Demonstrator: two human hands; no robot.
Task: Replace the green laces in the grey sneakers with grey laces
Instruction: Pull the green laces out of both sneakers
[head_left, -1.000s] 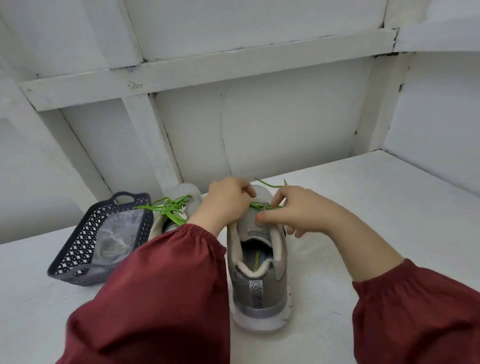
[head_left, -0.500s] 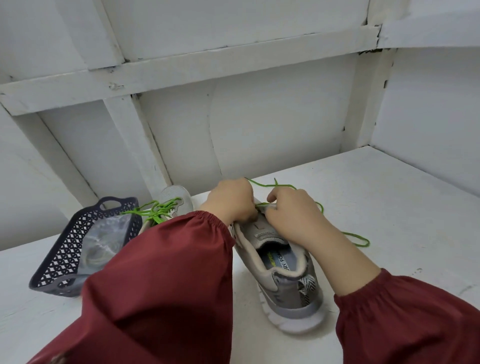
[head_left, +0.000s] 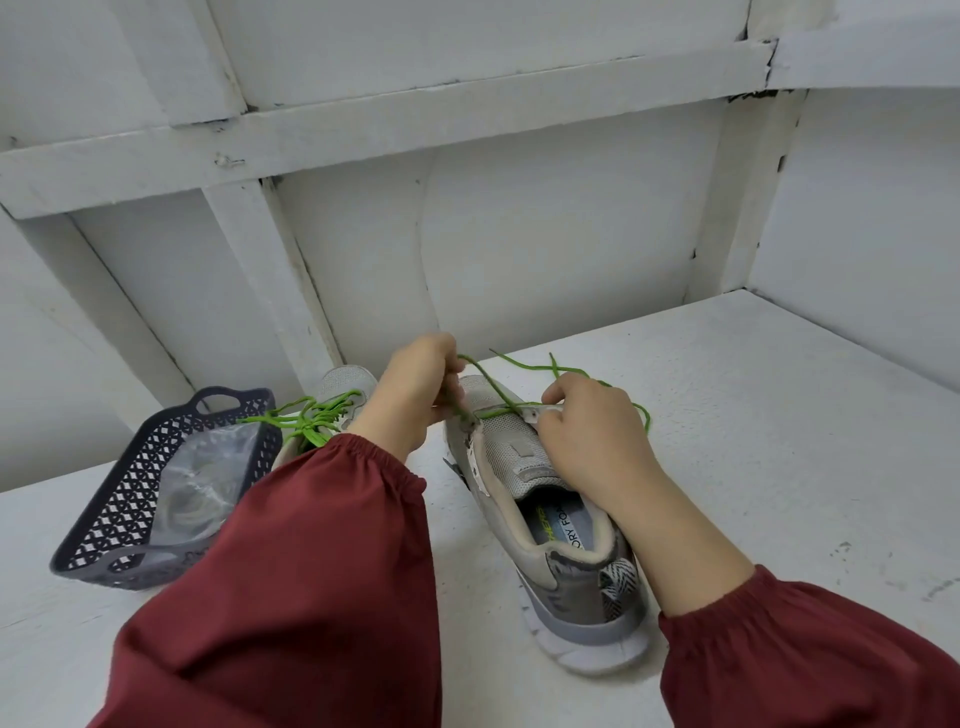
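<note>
A white-painted bench (head_left: 779, 441) runs back to a white boarded wall (head_left: 519, 234) crossed by a chipped beam (head_left: 415, 130). Mid-bench, the grey sneaker (head_left: 511, 452) points its toe at the back edge. The left hand (head_left: 421, 389) pinches the green lace (head_left: 493, 394) in curled fingers, and the right hand (head_left: 587, 436) has its fingers clamped on the sneaker's eyelet flap. Toward the back edge on the left stand the second sneaker (head_left: 345, 379), laced green, and a dark basket (head_left: 104, 519) holding a clear bag (head_left: 202, 478).

You can read print only on the insole (head_left: 558, 519) of the sneaker (head_left: 582, 618) nearest you: green "HERS" at its 9 o'clock edge, dark "ORY FOA" just beside, both cut off. Tongue tag (head_left: 537, 471) too blurred to read.
</note>
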